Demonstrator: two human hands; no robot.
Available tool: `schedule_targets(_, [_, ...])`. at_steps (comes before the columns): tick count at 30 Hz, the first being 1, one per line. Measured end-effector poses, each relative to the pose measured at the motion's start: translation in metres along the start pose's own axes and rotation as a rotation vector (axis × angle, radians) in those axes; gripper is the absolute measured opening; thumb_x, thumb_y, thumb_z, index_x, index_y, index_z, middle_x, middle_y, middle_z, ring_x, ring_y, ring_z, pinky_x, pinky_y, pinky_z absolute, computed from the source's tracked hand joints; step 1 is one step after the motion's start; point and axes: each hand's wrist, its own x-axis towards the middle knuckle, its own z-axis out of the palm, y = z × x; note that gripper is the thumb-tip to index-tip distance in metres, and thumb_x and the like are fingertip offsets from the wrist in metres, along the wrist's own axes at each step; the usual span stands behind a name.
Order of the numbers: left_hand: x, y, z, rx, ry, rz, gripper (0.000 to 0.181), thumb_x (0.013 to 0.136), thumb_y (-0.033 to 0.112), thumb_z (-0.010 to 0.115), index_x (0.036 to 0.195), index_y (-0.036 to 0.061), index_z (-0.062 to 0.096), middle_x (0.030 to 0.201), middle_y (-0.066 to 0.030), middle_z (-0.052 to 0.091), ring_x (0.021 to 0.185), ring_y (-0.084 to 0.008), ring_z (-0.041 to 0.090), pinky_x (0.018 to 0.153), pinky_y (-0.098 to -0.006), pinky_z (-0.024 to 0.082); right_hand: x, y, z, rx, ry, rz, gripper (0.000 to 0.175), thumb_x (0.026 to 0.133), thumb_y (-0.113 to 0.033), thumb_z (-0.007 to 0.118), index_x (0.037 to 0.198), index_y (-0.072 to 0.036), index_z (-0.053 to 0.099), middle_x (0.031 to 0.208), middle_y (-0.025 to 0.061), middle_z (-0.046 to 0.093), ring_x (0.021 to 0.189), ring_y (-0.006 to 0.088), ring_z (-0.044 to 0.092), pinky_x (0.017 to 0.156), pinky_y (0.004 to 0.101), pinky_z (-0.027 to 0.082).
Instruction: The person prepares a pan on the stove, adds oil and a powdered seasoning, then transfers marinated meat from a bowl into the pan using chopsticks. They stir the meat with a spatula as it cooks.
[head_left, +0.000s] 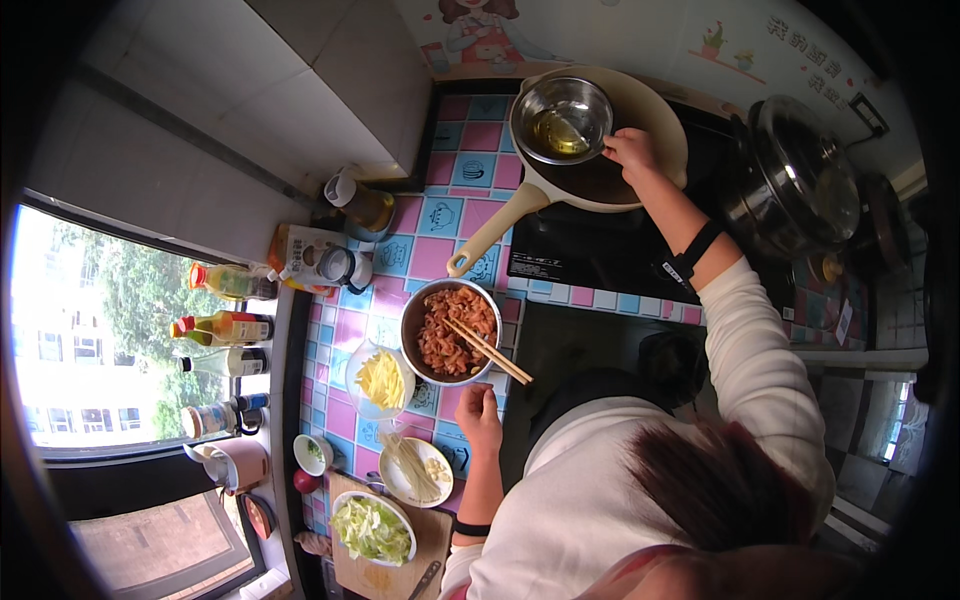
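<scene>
My right hand (634, 154) grips the rim of a small steel bowl (561, 112) holding some yellowish oil. This bowl is above a cream-coloured frying pan (652, 112) on the black cooktop. My left hand (478, 416) is loosely curled, with nothing visible in it. It lies just beside the rim of a metal bowl (406, 349) of sliced raw meat (450, 319); whether they touch, I cannot tell. A pair of wooden chopsticks (491, 351) rests in the meat, ends sticking out over the rim. The pan's handle (499, 229) points toward the meat bowl.
A glass bowl of yellow strips (381, 380), a plate of noodles (416, 469) and a bowl of chopped lettuce (373, 529) stand nearby. A knife (426, 579) lies on the cutting board (375, 577). Bottles (229, 328) line the windowsill. A lidded pot (795, 180) stands right of the pan.
</scene>
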Motion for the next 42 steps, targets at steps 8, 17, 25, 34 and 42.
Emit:
schedule_targets(8, [-0.003,0.001,-0.004,-0.014,0.003,0.01,0.005,0.081,-0.004,0.049,0.081,-0.0009,0.053,0.068,0.0018,0.049,0.058,-0.0031,0.043,0.052,-0.017,0.034,0.005,-0.003,0.0,0.167,0.002,0.071,0.01,0.073,0.001,0.06,0.067,0.001,0.052,0.071,0.0096,0.055,0.065,0.019,0.056,0.065,0.0315,0.053])
schedule_targets(17, [-0.01,0.001,-0.015,-0.005,0.012,0.019,0.003,0.081,-0.003,0.051,0.081,-0.0014,0.054,0.067,0.0008,0.05,0.059,-0.004,0.045,0.052,-0.0181,0.036,-0.009,-0.021,0.0,0.155,-0.051,0.077,0.005,0.073,0.001,0.059,0.074,0.002,0.055,0.076,0.0107,0.057,0.068,0.0203,0.057,0.066,0.03,0.052])
schedule_targets(25, [-0.021,-0.006,-0.037,0.057,0.078,0.105,0.003,0.08,0.002,0.055,0.08,-0.0006,0.055,0.061,0.0006,0.05,0.055,-0.0038,0.044,0.05,-0.0191,0.036,-0.066,-0.056,0.053,0.124,-0.305,0.023,0.008,0.076,-0.003,0.061,0.072,-0.001,0.054,0.076,0.008,0.057,0.069,0.0175,0.056,0.067,0.0266,0.05])
schedule_targets(34, [-0.052,-0.012,-0.081,-0.07,0.158,0.083,0.004,0.08,0.003,0.055,0.08,-0.0011,0.055,0.061,0.0013,0.051,0.054,-0.0035,0.044,0.05,-0.0188,0.037,-0.188,-0.062,0.181,0.144,-0.561,0.129,0.006,0.075,-0.001,0.061,0.075,0.0,0.055,0.076,0.0075,0.056,0.07,0.0164,0.056,0.066,0.0263,0.05])
schedule_targets(42, [-0.09,-0.019,-0.115,-0.069,0.285,0.074,0.002,0.081,0.0,0.052,0.083,-0.0004,0.054,0.065,0.0034,0.048,0.055,-0.0021,0.04,0.048,-0.0178,0.032,-0.293,-0.008,0.294,0.111,-0.807,0.319,0.003,0.074,0.004,0.059,0.073,0.002,0.056,0.075,0.0101,0.057,0.067,0.0202,0.058,0.066,0.0303,0.053])
